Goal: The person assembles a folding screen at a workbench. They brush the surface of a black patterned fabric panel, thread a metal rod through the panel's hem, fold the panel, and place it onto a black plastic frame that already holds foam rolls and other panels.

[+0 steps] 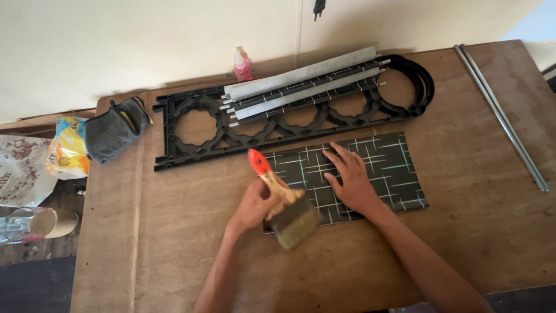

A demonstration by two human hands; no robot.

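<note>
My left hand grips a wide paintbrush with a wooden handle and a red tip; its bristles rest on the left end of a dark rectangular sheet with a pale crossed-line pattern. My right hand lies flat on the middle of that sheet, fingers spread, pressing it onto the wooden table.
Behind the sheet lies a long black plastic frame with round openings, with several grey rods and strips on top. A pink spray bottle stands by the wall. Grey gloves lie at the left corner, two metal rods at the right.
</note>
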